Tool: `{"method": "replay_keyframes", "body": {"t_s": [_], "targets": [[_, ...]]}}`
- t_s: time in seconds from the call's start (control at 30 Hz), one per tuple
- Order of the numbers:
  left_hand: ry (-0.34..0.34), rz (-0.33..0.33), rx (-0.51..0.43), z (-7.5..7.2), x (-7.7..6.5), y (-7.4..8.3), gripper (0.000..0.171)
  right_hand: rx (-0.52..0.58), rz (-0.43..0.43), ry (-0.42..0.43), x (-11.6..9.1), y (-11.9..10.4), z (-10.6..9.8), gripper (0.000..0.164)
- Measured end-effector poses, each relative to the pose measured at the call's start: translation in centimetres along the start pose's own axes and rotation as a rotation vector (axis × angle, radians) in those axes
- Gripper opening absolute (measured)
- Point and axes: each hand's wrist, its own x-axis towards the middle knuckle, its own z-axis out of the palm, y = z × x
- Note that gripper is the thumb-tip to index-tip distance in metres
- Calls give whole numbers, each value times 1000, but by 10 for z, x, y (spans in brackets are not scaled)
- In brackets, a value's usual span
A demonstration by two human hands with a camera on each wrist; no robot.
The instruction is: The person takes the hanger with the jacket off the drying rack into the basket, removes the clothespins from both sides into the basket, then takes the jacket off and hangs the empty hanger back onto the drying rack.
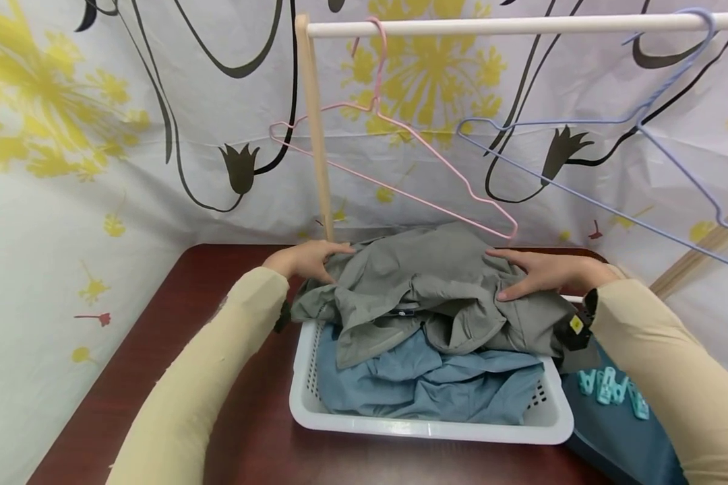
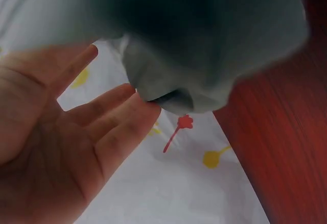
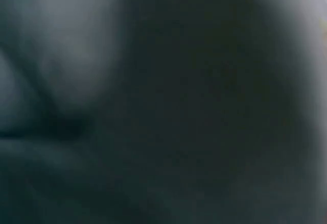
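Note:
A crumpled grey-green garment (image 1: 443,263), with a small dark label at its collar, lies heaped over the back of a white basket (image 1: 431,429). Below it, a blue garment (image 1: 425,384) fills the front of the basket. At the heap's left edge my left hand (image 1: 306,260) touches the grey-green cloth; the left wrist view shows its fingers (image 2: 120,132) extended against a hanging fold. My right hand (image 1: 552,271) rests on the right side of the heap, thumb and fingers spread apart. Dark, blurred cloth fills the right wrist view and hides that hand there.
A pink hanger (image 1: 376,108) and a blue hanger (image 1: 640,114) hang from a white rail (image 1: 509,25) above the basket. Several turquoise clothespins (image 1: 607,385) lie on a dark blue surface (image 1: 625,438) at right. The reddish-brown table (image 1: 243,404) extends left.

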Motion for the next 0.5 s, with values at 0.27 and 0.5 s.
{"method": "replay_keyframes", "body": {"t_s": [0.27, 0.5], "targets": [[37, -63, 112, 7, 13, -2, 57, -140, -87, 44, 19, 6, 7, 83], [193, -103, 183, 9, 22, -4, 39, -350, -233, 267, 32, 12, 7, 45]]}}
